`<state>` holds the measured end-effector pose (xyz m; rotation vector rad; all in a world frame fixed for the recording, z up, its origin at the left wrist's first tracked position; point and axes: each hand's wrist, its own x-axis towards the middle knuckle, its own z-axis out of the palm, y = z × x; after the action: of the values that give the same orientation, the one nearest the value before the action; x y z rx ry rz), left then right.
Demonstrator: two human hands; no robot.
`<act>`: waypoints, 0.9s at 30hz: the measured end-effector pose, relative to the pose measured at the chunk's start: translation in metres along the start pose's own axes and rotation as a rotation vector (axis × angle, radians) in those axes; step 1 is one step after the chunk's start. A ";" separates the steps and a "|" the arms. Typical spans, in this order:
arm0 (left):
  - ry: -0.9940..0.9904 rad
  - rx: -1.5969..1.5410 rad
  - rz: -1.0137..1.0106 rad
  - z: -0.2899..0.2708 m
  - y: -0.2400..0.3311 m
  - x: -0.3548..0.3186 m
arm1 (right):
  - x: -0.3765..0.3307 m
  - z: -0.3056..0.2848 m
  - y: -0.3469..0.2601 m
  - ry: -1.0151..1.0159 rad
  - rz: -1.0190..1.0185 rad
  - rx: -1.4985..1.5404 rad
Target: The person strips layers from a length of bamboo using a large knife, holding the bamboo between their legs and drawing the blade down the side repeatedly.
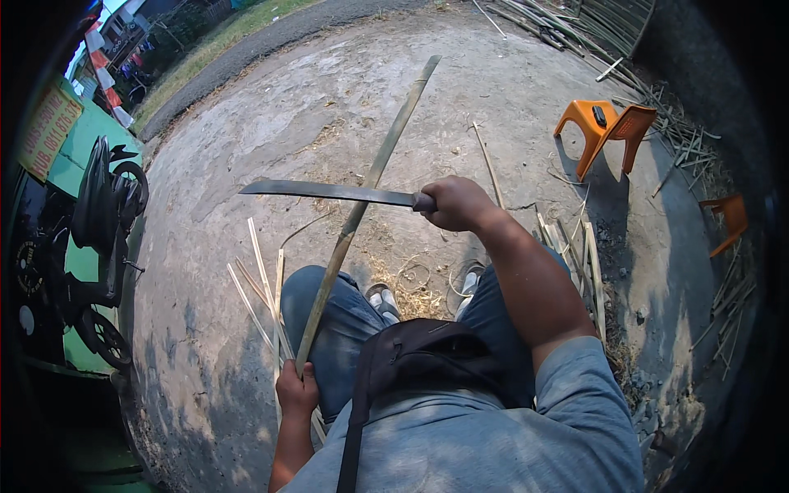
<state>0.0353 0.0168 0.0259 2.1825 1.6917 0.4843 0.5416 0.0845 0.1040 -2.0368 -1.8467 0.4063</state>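
Note:
My right hand (457, 204) is closed round the handle of a machete (329, 191). Its long dark blade points left and crosses over a bamboo pole (378, 164), roughly at the middle of the pole; whether the two touch I cannot tell. The lower end of the pole is gripped by my left hand (297, 389) beside my left thigh. From there the pole slants up and away to the right, its far end beyond the blade.
Split bamboo strips (261, 287) lie by my left leg, and more strips (593, 279) by my right. Shavings (411, 283) litter the ground between my feet. An orange plastic chair (604, 131) holds a small black object. A motorcycle (103, 214) stands at left; bamboo poles (551, 25) lie far right.

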 end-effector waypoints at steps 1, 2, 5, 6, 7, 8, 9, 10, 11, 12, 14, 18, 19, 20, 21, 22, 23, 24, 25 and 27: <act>-0.011 0.009 -0.001 0.000 0.001 0.001 | 0.000 0.005 0.008 0.002 0.002 -0.003; -0.010 0.007 -0.001 0.000 0.000 0.000 | 0.000 0.006 0.008 0.011 0.025 0.030; -0.002 0.023 0.009 0.001 -0.003 -0.001 | -0.002 0.008 0.001 0.012 0.042 0.071; 0.006 0.021 0.016 0.000 -0.003 -0.001 | -0.003 0.007 -0.005 -0.026 0.031 0.065; 0.013 0.020 0.023 0.000 -0.003 -0.001 | -0.003 0.007 -0.012 -0.064 0.020 0.060; 0.013 0.020 0.022 0.001 -0.003 -0.001 | -0.004 0.008 -0.017 -0.085 -0.010 0.044; 0.015 0.020 0.025 0.001 -0.004 -0.001 | -0.006 0.009 -0.024 -0.098 -0.054 0.026; 0.017 0.020 0.028 0.001 -0.004 -0.001 | -0.008 0.011 -0.030 -0.124 -0.100 -0.006; 0.014 0.022 0.030 0.001 -0.002 -0.001 | -0.010 0.014 -0.034 -0.150 -0.143 -0.037; 0.017 0.024 0.033 0.001 -0.001 0.000 | -0.010 0.021 -0.035 -0.123 -0.212 -0.080; 0.019 0.030 0.036 0.001 -0.001 0.000 | -0.010 0.024 -0.040 -0.128 -0.249 -0.107; 0.007 0.006 0.017 0.002 -0.003 -0.001 | -0.007 0.016 -0.037 -0.123 -0.269 -0.135; 0.004 -0.007 0.011 0.002 -0.002 -0.001 | -0.005 0.012 -0.032 -0.127 -0.241 -0.124; 0.004 -0.009 0.013 0.003 -0.002 0.000 | -0.004 0.009 -0.028 -0.151 -0.175 -0.116; 0.004 -0.013 0.016 0.003 -0.001 0.000 | -0.004 0.007 -0.023 -0.150 -0.174 -0.118; 0.004 -0.018 0.019 0.002 -0.001 0.000 | -0.004 0.005 -0.017 -0.130 -0.099 -0.083; 0.004 -0.020 0.020 0.001 0.001 0.000 | -0.003 0.004 -0.012 -0.111 -0.023 -0.047; 0.002 -0.014 0.018 0.000 0.004 0.000 | -0.001 0.002 -0.008 -0.113 0.005 -0.085; 0.000 -0.008 0.016 -0.001 0.006 0.000 | -0.003 0.003 -0.005 -0.112 0.006 -0.087; -0.001 -0.005 0.012 -0.001 0.003 0.000 | -0.006 0.002 -0.006 -0.034 -0.010 -0.037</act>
<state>0.0378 0.0158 0.0279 2.1897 1.6760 0.4904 0.5342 0.0797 0.1045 -2.0558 -1.8970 0.4090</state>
